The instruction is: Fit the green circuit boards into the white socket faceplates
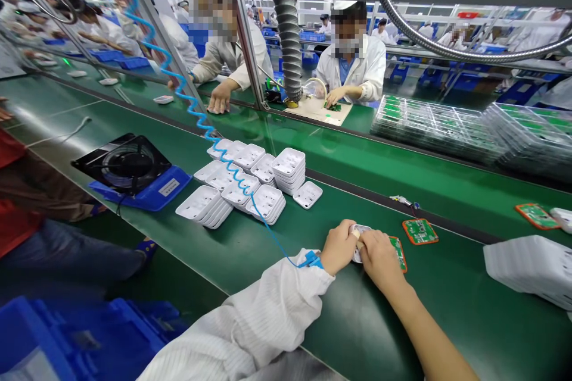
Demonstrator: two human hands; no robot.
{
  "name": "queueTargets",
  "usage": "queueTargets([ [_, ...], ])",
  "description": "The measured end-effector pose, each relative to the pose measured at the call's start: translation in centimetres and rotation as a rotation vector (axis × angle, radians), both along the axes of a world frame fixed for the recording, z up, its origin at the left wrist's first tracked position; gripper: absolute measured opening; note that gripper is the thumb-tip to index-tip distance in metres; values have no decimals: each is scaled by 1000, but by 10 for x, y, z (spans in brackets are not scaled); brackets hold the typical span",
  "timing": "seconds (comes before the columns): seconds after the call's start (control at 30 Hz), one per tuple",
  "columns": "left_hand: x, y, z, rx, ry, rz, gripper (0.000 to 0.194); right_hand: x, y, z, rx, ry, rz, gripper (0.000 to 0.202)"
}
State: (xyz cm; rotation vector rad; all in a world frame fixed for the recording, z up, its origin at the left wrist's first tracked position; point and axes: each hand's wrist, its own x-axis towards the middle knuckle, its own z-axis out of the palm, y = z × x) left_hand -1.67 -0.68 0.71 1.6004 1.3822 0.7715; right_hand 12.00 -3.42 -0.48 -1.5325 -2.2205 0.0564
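On the green bench, my left hand (338, 245) is closed on a small white plastic housing (356, 256), thumb laid over it. My right hand (379, 255) grips the same housing from the other side, so the fingers of both meet above it and cover most of it. A blue coiled-cord wrist strap (311, 260) is around my left wrist. Right beside my right hand lies a green circuit board with an orange edge (397, 253), partly hidden. A second circuit board (420, 231) rests farther right.
Stacked white housings (267, 201) stand left of my hands, with a black fan (127, 161) beyond. At right are more white housings (529, 268) and another board (536, 215). Clear trays (438, 125) of boards sit across the bench. A co-worker (351, 65) handles a board opposite.
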Motion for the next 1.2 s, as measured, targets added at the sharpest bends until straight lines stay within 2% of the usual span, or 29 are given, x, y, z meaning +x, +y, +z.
queueTargets([
  [0.1,-3,5,-1,19,-23,5,28,10,-3,-1,-15,90,7,11],
  [0.23,-7,8,4,46,-1,0,31,21,-11,-2,25,14,15,16],
  [0.47,-11,10,15,83,60,-175,34,16,-13,2,25,-75,-29,10],
  [0.53,-12,11,16,95,52,-225,35,17,-12,5,11,-78,-103,5],
  [0.63,-14,11,18,124,-9,-316,36,23,-10,10,-18,-32,-225,28],
  [0.7,-14,10,19,157,-61,-372,35,26,-9,14,-121,31,-140,41],
  [0.77,-13,9,20,173,-84,-392,35,26,-9,18,-258,92,-9,40],
  [0.83,-12,9,21,169,-67,-370,34,24,-8,20,-324,116,22,36],
  [0.97,-8,12,21,146,15,-300,33,16,-7,19,-297,120,-36,27],
  [1.07,-5,14,15,116,22,-250,31,16,-4,13,-383,231,-72,25],
  [1.13,-4,15,9,120,-21,-181,32,22,8,9,-487,329,-85,27],
  [1.2,-4,16,2,168,-73,-88,35,35,33,11,-559,407,-100,27],
])
